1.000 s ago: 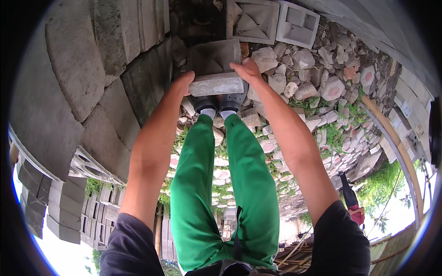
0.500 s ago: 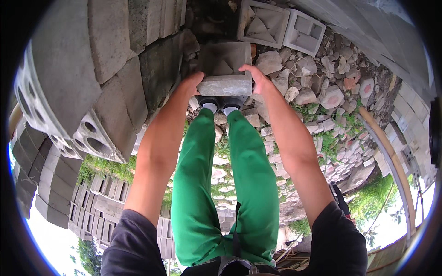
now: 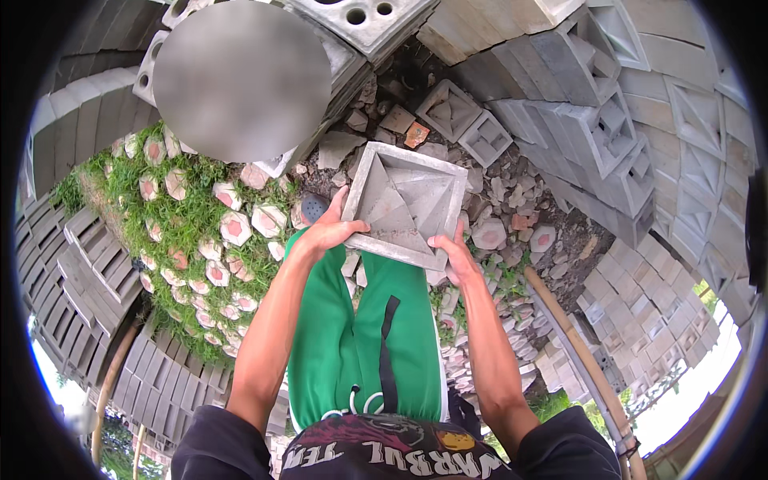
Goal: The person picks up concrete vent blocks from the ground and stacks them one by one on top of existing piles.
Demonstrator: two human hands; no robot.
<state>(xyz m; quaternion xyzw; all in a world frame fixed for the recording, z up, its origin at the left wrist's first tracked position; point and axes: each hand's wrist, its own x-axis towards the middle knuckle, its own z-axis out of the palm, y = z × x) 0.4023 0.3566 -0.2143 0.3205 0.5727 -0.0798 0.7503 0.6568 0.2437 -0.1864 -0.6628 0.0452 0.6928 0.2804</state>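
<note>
While aloft, block (image 3: 406, 206) near rubble (image 3: 517, 198) and stacks (image 3: 550, 68)

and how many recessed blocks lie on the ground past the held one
2, side by side beyond the held block: the larger block left, the smaller block right. Others may be hidden.

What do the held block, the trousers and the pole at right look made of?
Block: probably cast concrete, unpainted, given its matte grey, dusty surface. Trousers: apparently woven or knit fabric, matte green, with soft creases. Pole: perhaps bamboo or wood, from its tan colour.
</note>
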